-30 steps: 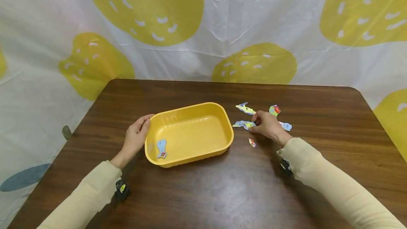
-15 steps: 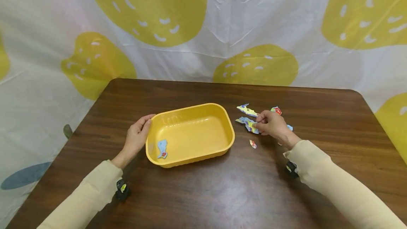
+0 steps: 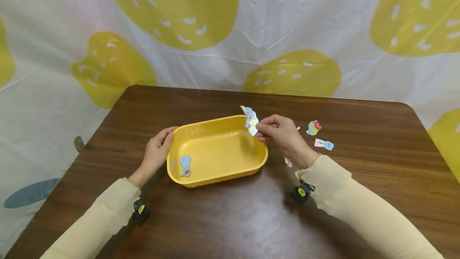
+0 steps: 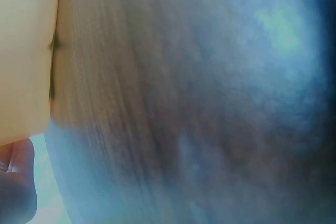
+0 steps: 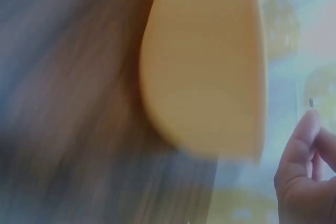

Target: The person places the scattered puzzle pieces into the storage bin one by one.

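Note:
My left hand [image 3: 157, 151] grips the left end of a yellow plastic basin [image 3: 219, 151] by its rim. Inside the basin, at its left end, lies a blue paper scrap [image 3: 185, 166] with a red spot. Between thumb and fingers my right hand [image 3: 282, 133] pinches a torn blue-and-yellow paper scrap [image 3: 252, 122], raised over the basin's right rim. In the right wrist view the right hand [image 5: 304, 174] appears beside the blurred basin [image 5: 205, 66]. The left wrist view catches only part of the left hand [image 4: 16, 182] under the basin's edge.
Right of my right hand lie a green-and-red scrap [image 3: 313, 128] and a white-and-blue scrap [image 3: 324, 144]. A small red-and-white scrap [image 3: 288, 162] sits near the wrist, partly covered. All rest on the brown wooden table [image 3: 230, 219]; a patterned curtain [image 3: 201, 71] hangs behind it.
My right hand has lifted the blue-and-yellow scrap off the table and carried it left to the basin's right rim. My left hand keeps its place on the basin.

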The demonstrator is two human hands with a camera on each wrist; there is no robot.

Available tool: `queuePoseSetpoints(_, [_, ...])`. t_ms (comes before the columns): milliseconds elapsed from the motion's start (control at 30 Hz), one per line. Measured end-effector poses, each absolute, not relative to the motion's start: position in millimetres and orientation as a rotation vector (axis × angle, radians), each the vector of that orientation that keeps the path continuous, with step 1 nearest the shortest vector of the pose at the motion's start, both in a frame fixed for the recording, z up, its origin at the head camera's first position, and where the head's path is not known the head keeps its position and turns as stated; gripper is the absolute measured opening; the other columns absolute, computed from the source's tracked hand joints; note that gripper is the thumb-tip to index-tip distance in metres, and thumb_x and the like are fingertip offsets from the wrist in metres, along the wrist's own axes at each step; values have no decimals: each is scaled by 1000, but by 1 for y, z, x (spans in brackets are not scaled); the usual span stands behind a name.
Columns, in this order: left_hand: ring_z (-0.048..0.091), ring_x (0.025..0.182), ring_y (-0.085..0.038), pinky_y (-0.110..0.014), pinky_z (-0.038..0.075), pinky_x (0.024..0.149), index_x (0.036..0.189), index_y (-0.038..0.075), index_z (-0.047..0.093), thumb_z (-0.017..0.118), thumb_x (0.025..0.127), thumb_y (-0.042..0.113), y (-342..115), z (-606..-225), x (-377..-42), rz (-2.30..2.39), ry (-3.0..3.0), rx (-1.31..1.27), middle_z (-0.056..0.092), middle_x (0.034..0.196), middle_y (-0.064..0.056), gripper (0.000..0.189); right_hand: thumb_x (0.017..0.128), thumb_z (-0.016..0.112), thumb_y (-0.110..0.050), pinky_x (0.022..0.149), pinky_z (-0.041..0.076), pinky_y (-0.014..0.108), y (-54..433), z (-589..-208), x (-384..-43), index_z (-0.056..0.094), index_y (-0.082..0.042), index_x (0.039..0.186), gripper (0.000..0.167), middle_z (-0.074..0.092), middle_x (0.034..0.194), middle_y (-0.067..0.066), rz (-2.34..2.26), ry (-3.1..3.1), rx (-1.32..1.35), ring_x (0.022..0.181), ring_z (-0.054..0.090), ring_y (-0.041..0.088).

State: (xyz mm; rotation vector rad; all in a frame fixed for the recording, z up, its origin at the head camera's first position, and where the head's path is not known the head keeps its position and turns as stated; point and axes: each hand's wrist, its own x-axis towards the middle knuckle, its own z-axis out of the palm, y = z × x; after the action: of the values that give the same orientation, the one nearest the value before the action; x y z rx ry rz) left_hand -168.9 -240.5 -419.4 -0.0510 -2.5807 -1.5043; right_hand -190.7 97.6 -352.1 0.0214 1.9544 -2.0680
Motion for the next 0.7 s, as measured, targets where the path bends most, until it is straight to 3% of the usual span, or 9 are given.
queuePoseSetpoints(333, [60, 93, -17, -13, 47, 74, 128, 5, 56, 42, 101, 27, -236, -421, -170, -1544, -2568, -66, 62, 120, -17, 37, 89, 59, 3, 58, 55, 22, 21, -371, -186, 59, 12, 94, 10, 64, 64, 4, -1802, 1913, -43, 57, 63, 9])
queuePoseSetpoints(700, [63, 94, -28, -21, 51, 72, 127, -3, 55, 41, 101, 16, -224, -399, -161, -1537, -2581, -62, 61, 118, -24, 35, 86, 62, 4, 52, 54, 23, -20, -390, -182, 60, 9, 88, 6, 63, 62, 11, -1547, 1942, -46, 51, 61, 12])
